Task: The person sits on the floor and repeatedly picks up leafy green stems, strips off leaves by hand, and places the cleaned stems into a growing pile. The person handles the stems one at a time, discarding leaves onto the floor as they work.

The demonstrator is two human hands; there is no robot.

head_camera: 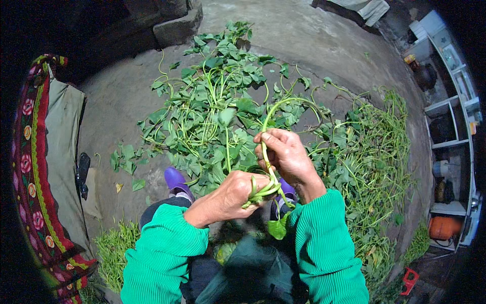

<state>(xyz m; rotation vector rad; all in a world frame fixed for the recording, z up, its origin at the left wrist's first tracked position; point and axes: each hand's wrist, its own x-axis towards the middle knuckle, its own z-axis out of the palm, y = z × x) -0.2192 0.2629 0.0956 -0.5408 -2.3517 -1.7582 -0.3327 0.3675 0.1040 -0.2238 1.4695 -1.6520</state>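
My left hand (237, 193) is closed around several green stalks (265, 192), whose ends poke out of the fist. A single leaf on a long stem rises beside that fist, and a bright green leaf (277, 228) dangles below the bunch. Just above and to the right, my right hand (283, 152) pinches a thick green vine (290, 99) between thumb and fingers; the vine arches up and over to the right. Beyond both hands, a spread pile of leafy green vines (212, 95) covers part of the floor.
Thinner leafless stems (379, 152) lie heaped at the right. Cut greens (117, 247) sit at lower left. A floral cloth (28, 152) drapes the left side. White shelving (452, 144) with an orange container (442, 228) stands right. A concrete block (176, 28) is at the back. Purple shoes (174, 178) are below.
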